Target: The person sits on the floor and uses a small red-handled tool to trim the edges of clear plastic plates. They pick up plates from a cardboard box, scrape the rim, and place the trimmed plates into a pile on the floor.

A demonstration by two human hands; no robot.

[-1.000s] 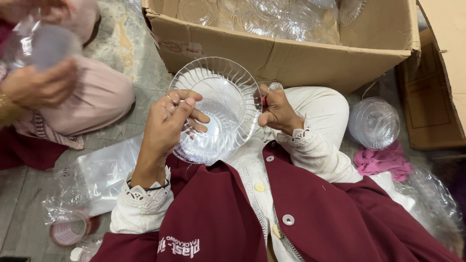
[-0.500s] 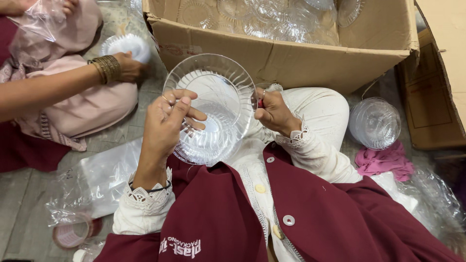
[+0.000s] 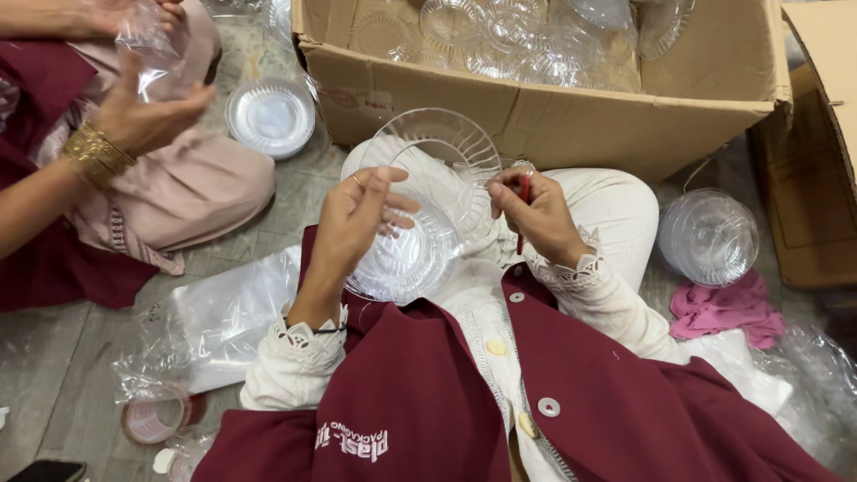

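Observation:
A clear ribbed plastic bowl (image 3: 428, 192) tilts over my lap, its inside facing up at me. My left hand (image 3: 357, 219) grips its near rim, fingers curled over the inside wall. My right hand (image 3: 536, 214) touches the bowl's right edge and pinches a small red thing (image 3: 524, 189) between thumb and fingers; what kind of tool it is I cannot tell. Both sleeves are white with lace cuffs under a maroon vest.
An open cardboard box (image 3: 571, 116) of several clear bowls stands just beyond my knees. A stack of clear bowls (image 3: 708, 236) and a pink cloth (image 3: 719, 308) lie right. Left sit another person's hands with a plastic bag (image 3: 147, 40), a bowl (image 3: 270, 116), bags (image 3: 223, 321), a tape roll (image 3: 156, 418).
The bowl has tipped more toward me. The other person's hand has let go of the bowl on the floor and risen to the plastic bag.

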